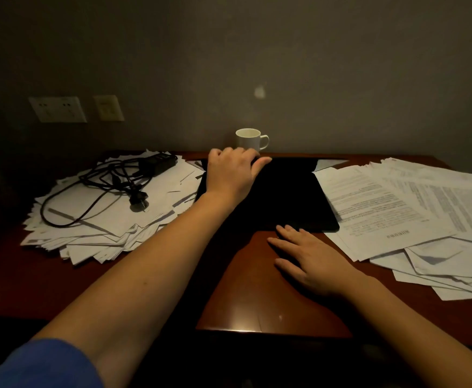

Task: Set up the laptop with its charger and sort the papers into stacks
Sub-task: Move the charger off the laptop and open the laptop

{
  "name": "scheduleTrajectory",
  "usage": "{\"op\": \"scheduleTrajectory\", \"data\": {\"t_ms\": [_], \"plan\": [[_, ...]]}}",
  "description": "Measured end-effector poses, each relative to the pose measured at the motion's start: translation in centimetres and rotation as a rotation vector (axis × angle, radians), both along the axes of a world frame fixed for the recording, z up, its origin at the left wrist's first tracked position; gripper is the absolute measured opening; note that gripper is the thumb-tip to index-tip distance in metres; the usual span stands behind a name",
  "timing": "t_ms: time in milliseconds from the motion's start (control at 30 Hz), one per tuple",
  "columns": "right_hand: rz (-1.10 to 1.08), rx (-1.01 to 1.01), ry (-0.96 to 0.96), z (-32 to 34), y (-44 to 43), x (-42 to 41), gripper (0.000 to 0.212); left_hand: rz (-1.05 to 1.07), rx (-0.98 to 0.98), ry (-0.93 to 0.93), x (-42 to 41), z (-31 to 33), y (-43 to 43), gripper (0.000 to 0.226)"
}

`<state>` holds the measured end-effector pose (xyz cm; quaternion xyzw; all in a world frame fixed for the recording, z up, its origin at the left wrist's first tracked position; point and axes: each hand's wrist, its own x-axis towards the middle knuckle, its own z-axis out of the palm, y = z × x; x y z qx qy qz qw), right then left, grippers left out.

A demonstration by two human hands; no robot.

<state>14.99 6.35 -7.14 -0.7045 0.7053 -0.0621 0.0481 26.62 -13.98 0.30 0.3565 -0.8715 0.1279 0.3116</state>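
Note:
A closed black laptop (285,197) lies flat in the middle of the dark red desk (271,298). My left hand (232,172) reaches across it to the far edge, where the fingers curl over the rim and the thumb lies along the lid. My right hand (310,261) rests flat on the desk with its fingers spread, the tips touching the laptop's near edge. The black charger (156,162) lies with its tangled cable and plug (139,201) on a messy pile of papers (103,228) to the left. More papers (414,211) are spread out on the right.
A white mug (250,138) stands against the wall just behind the laptop. A double wall socket (58,109) and a second plate (108,107) are mounted on the wall at the back left. The room is dim.

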Motion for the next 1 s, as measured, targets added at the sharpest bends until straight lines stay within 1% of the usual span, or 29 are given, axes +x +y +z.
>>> {"op": "scheduleTrajectory", "data": {"t_ms": [167, 267, 333, 433, 500, 567, 667, 733, 800, 900, 1000], "plan": [[0.001, 0.004, 0.014, 0.3, -0.1, -0.1, 0.061, 0.040, 0.046, 0.145, -1.7, 1.8, -1.1, 0.045], [0.002, -0.014, 0.019, 0.2, -0.1, -0.1, 0.063, -0.025, 0.034, 0.152, -2.5, 1.3, -1.4, 0.039], [-0.004, -0.030, 0.017, -0.1, -0.2, -0.2, 0.062, -0.081, 0.003, 0.161, -2.8, 0.6, -1.4, 0.040], [-0.005, -0.048, -0.036, -0.5, -0.5, -0.2, 0.064, -0.131, -0.072, 0.179, -2.8, -0.5, -1.4, 0.041], [-0.011, -0.054, -0.057, -0.8, -1.0, -0.3, 0.068, -0.172, -0.167, 0.151, -2.7, -1.2, -1.6, 0.039], [-0.040, -0.049, -0.034, -1.1, -1.6, -0.6, 0.072, -0.250, -0.264, 0.091, -2.4, -1.7, -1.5, 0.043], [-0.097, -0.048, 0.037, -1.4, -3.0, -1.0, 0.075, -0.335, -0.326, -0.064, -1.7, -2.1, -1.3, 0.063], [-0.142, -0.075, 0.056, -1.6, -4.1, -1.3, 0.076, -0.322, -0.370, -0.156, -1.5, -2.3, -1.3, 0.074], [-0.187, -0.099, 0.041, -1.5, -5.3, -1.8, 0.073, -0.288, -0.409, -0.210, -1.4, -2.2, -1.6, 0.078], [-0.247, -0.128, 0.010, -1.3, -7.0, -2.7, 0.066, -0.248, -0.449, -0.250, -1.9, -1.6, -2.1, 0.077], [-0.306, -0.130, -0.042, -1.1, -8.6, -3.6, 0.063, -0.238, -0.474, -0.248, -2.5, -1.2, -2.4, 0.074]]}}
